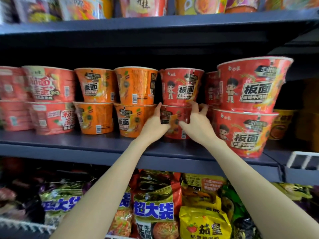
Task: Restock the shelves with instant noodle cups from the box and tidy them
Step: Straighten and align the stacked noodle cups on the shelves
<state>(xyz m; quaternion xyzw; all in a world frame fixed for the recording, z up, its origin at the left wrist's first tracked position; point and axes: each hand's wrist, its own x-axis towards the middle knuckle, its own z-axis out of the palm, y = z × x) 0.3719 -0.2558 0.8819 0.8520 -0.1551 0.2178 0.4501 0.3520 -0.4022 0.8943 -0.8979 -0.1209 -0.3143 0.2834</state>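
On the middle shelf [86,149] stand stacks of instant noodle cups, two high. My left hand [155,123] and my right hand [196,121] hold the lower red cup [174,118] of the middle stack from both sides, fingers curled round it. A second red cup [181,87] sits on top of it. Orange cups [136,87] stand to the left. A taller stack of red cups [250,83] stands closer at the right. The box is out of view.
Pink-red cups [50,85] fill the left of the shelf. A yellow cup [281,123] sits in the dark far right. The shelf above [155,26] holds more cups. Bagged noodle packs [155,209] fill the shelf below, under my forearms.
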